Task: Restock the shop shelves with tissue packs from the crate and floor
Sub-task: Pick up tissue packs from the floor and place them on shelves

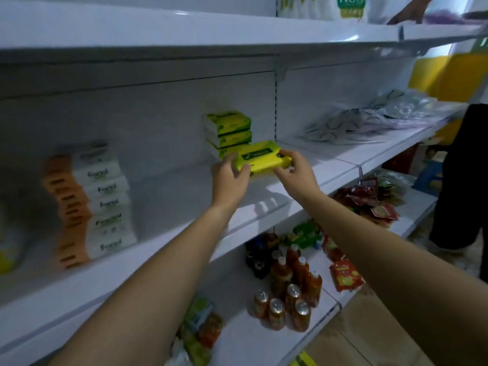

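Observation:
A yellow-green tissue pack (260, 155) is held just above the white middle shelf (184, 196). My left hand (229, 177) grips its left end and my right hand (295, 170) grips its right end. Right behind it, against the back panel, stands a stack of three matching green tissue packs (228, 133). Further left on the same shelf is a tall stack of white and orange "Facial" tissue packs (92, 204). No crate is in view.
The lower shelf carries sauce bottles (293, 281), cans (277, 310) and red snack packets (369, 202). Clear plastic bags (369, 117) lie on the middle shelf to the right. Another person in dark clothes (462, 180) stands at the right, their hand (412, 11) on the top shelf.

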